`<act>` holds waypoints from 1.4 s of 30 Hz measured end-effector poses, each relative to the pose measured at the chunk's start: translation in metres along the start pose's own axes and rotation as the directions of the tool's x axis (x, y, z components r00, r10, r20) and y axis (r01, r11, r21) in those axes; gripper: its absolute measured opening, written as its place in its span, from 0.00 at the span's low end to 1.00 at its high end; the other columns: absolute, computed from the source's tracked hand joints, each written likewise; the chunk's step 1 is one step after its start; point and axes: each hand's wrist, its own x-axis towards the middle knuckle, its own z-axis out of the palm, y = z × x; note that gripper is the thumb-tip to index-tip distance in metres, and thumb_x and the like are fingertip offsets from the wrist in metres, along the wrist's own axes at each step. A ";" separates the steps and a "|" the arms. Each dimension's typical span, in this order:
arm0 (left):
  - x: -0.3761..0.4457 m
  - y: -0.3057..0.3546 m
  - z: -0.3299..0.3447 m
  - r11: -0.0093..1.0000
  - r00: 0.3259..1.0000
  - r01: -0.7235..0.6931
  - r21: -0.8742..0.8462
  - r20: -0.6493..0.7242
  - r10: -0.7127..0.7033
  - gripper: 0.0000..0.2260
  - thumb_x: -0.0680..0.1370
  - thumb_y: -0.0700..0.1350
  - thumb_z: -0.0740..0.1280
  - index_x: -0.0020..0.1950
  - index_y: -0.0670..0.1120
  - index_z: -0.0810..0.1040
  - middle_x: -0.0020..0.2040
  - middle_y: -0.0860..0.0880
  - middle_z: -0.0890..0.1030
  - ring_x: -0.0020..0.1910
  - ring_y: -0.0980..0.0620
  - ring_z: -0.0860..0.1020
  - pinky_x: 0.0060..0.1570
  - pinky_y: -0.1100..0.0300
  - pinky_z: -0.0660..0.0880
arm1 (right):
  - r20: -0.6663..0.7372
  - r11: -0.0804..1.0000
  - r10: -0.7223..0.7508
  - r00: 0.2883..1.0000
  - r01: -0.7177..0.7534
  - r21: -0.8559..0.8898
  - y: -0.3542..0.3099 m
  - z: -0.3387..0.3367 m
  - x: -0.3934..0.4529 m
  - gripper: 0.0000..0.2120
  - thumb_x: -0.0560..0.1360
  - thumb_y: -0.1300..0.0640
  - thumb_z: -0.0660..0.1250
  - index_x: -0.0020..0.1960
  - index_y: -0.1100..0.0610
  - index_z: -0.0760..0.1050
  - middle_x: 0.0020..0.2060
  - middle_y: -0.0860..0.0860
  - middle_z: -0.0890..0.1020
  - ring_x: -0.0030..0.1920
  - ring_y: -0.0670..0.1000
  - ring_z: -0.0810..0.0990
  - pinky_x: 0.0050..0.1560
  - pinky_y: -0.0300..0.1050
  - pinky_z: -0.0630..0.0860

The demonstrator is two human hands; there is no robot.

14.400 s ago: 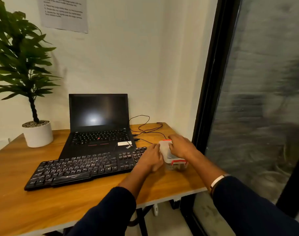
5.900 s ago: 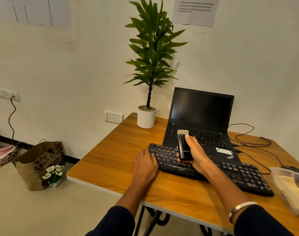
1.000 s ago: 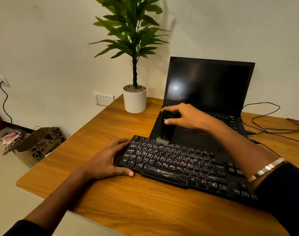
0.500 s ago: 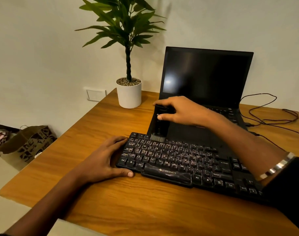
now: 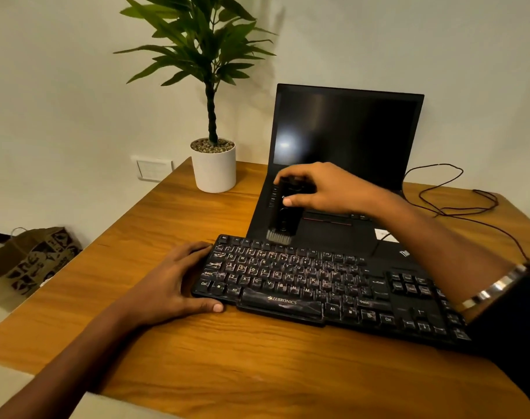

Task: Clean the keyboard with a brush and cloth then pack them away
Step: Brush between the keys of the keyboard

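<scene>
Keyboard [image 5: 324, 285] lies lower centre of frame on the desk [image 5: 227, 358], left hand [image 5: 170, 285] flat against its left end, likely to stop sliding, while right hand [image 5: 324, 189] grips the brush [image 5: 285, 211] upright, bristles down at the top key row.

blk keyboard [image 5: 318, 285], blk brush [image 5: 285, 213], wht pot [image 5: 214, 170]

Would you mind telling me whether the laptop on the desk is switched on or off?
Apparently off or asleep: the laptop is open, but its screen is black, showing only a reflected light spot.
</scene>
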 end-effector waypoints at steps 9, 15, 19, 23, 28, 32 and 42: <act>0.000 -0.002 0.000 1.000 1.000 0.011 0.001 -0.003 -0.011 0.54 0.58 0.76 0.71 0.79 0.56 0.57 0.75 0.61 0.57 0.72 0.62 0.58 0.71 0.62 0.61 | 0.147 0.991 0.097 0.984 -0.082 -0.106 0.017 -0.015 -0.025 0.22 0.73 0.51 0.71 0.66 0.46 0.73 0.63 0.48 0.78 0.64 0.49 0.74 0.67 0.48 0.69; -0.001 -0.002 0.000 1.000 1.000 0.020 0.004 -0.001 -0.020 0.55 0.57 0.77 0.70 0.79 0.56 0.57 0.76 0.60 0.57 0.72 0.61 0.58 0.73 0.58 0.62 | 0.069 0.995 0.081 0.994 -0.076 -0.071 0.011 -0.024 -0.032 0.20 0.74 0.54 0.71 0.65 0.49 0.74 0.60 0.47 0.79 0.61 0.46 0.74 0.63 0.41 0.68; 0.000 -0.001 -0.001 1.000 1.000 0.019 -0.003 0.001 -0.019 0.55 0.57 0.76 0.69 0.79 0.56 0.56 0.75 0.62 0.57 0.71 0.63 0.58 0.70 0.62 0.61 | 0.023 0.999 0.030 0.999 -0.030 -0.014 0.005 -0.008 -0.032 0.19 0.73 0.54 0.71 0.63 0.50 0.75 0.58 0.47 0.80 0.60 0.46 0.75 0.63 0.45 0.70; 0.000 -0.001 -0.001 1.000 1.000 0.017 -0.012 0.013 -0.016 0.54 0.57 0.77 0.69 0.78 0.60 0.53 0.71 0.65 0.55 0.71 0.61 0.58 0.71 0.59 0.64 | 0.101 0.995 0.086 0.991 -0.081 -0.053 0.018 -0.019 -0.044 0.21 0.73 0.54 0.71 0.65 0.47 0.74 0.62 0.47 0.78 0.63 0.47 0.74 0.66 0.46 0.69; 0.000 -0.001 -0.001 1.000 1.000 -0.002 -0.010 0.021 0.002 0.51 0.57 0.77 0.69 0.74 0.66 0.50 0.71 0.66 0.55 0.71 0.62 0.58 0.71 0.57 0.64 | 0.148 0.983 0.161 0.976 -0.145 -0.110 0.027 -0.038 -0.055 0.21 0.73 0.54 0.71 0.65 0.45 0.74 0.63 0.46 0.77 0.64 0.47 0.74 0.65 0.44 0.69; 0.001 -0.003 0.001 1.000 1.000 -0.006 -0.010 0.013 0.006 0.53 0.58 0.76 0.70 0.77 0.62 0.53 0.75 0.62 0.57 0.73 0.60 0.59 0.73 0.56 0.63 | 0.060 0.996 0.087 0.994 -0.085 -0.041 0.014 -0.027 -0.049 0.20 0.73 0.55 0.71 0.64 0.47 0.74 0.61 0.46 0.78 0.62 0.45 0.73 0.63 0.40 0.68; 0.021 0.005 -0.020 0.997 0.960 -0.045 0.067 0.280 0.025 0.59 0.57 0.74 0.73 0.74 0.68 0.35 0.78 0.60 0.49 0.73 0.56 0.51 0.76 0.43 0.52 | 0.151 0.980 0.168 0.974 -0.150 -0.128 0.028 -0.031 -0.056 0.21 0.73 0.53 0.71 0.64 0.44 0.73 0.62 0.46 0.77 0.63 0.49 0.74 0.65 0.48 0.70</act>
